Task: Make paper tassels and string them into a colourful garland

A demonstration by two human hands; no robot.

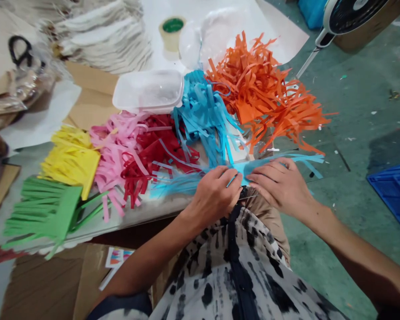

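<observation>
Near the table's front edge, my left hand point(216, 191) has its fingers curled on a light blue fringed paper strip point(244, 171). My right hand point(280, 186) holds the same strip just to the right, fingers bent over it. Fringes spread out to both sides of my hands. Behind them lies a pile of blue fringed paper point(205, 111), with orange fringed paper point(253, 84) at its right. Further left are red point(156, 146), pink point(115, 151), yellow point(71, 160) and green point(48, 211) fringed pieces.
A clear plastic container point(148, 91) stands behind the pink pile. Beyond it are a tape roll point(172, 33) and stacked white strings point(103, 38). A fan point(353, 15) is at the upper right; a blue crate point(395, 191) sits on the floor. Cardboard point(50, 284) lies below the table edge.
</observation>
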